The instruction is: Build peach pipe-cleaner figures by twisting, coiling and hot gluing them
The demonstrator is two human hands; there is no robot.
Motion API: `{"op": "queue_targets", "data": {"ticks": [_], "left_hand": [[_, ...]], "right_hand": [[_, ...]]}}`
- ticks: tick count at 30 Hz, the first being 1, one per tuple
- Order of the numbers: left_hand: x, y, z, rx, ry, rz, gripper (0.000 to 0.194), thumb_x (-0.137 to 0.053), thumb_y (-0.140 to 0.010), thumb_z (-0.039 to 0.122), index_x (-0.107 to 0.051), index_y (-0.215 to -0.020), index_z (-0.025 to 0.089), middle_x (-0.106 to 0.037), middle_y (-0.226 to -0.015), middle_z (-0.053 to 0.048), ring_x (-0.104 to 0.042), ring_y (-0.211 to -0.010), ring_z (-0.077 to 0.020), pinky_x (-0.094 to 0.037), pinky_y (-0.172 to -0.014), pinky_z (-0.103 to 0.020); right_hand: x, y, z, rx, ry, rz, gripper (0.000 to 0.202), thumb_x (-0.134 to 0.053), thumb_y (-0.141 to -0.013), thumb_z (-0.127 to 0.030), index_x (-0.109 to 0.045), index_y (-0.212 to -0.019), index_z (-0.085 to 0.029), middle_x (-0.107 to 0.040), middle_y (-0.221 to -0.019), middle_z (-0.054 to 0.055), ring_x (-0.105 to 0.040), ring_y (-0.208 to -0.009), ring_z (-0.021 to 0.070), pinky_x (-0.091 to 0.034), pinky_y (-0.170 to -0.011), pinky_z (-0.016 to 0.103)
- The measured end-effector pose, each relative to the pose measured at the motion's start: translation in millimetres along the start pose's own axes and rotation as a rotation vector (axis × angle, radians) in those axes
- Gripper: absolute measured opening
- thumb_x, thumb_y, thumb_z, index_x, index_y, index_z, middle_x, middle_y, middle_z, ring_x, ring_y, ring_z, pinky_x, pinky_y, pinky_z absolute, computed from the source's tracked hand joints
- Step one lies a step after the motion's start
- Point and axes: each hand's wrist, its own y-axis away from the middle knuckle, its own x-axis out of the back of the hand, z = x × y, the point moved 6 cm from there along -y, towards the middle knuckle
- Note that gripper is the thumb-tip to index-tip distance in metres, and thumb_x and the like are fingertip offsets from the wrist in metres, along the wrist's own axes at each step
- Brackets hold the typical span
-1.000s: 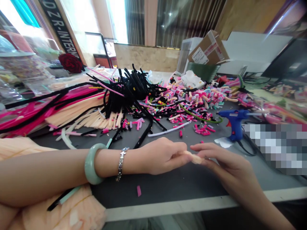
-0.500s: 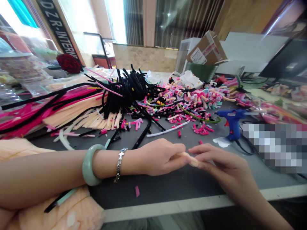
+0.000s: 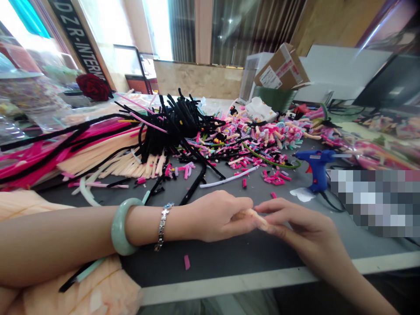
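My left hand (image 3: 216, 216) is closed, its thumb and fingers pinching a short beige pipe cleaner (image 3: 261, 222). At the other end of that piece, the thumb and fingertips of my right hand (image 3: 306, 225) press on it. Fingers cover much of the pipe cleaner, so its full shape is hidden. Both hands are just above the grey tabletop (image 3: 229, 267), close to its front edge. A small pink cut piece (image 3: 187, 262) lies nearer to me than my left hand.
A black pipe cleaner bundle (image 3: 175, 118) rests beside long beige stems (image 3: 98, 153). Coloured cut pieces (image 3: 243, 148) are heaped behind my hands. To the right stands a blue glue gun (image 3: 318, 168) with its cable. A wrapped beige bundle (image 3: 95, 288) lies under my left forearm.
My right fingertips have shifted slightly left along the beige pipe cleaner, and its exposed end sits at a slightly different angle. My left hand keeps its pinch.
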Motion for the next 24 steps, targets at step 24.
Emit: {"op": "queue_targets", "data": {"ticks": [24], "left_hand": [[-0.7, -1.9, -1.1, 0.029, -0.011, -0.006, 0.038, -0.045, -0.090, 0.051, -0.057, -0.080, 0.016, -0.052, -0.061, 0.002, -0.049, -0.057, -0.0090, -0.033, -0.055, -0.019]], "right_hand": [[-1.5, -1.9, -3.5, 0.005, -0.010, -0.017, 0.005, -0.068, -0.080, -0.023, -0.072, -0.080, -0.025, -0.072, -0.096, 0.001, -0.068, -0.088, 0.0144, -0.051, -0.081, 0.024]]}}
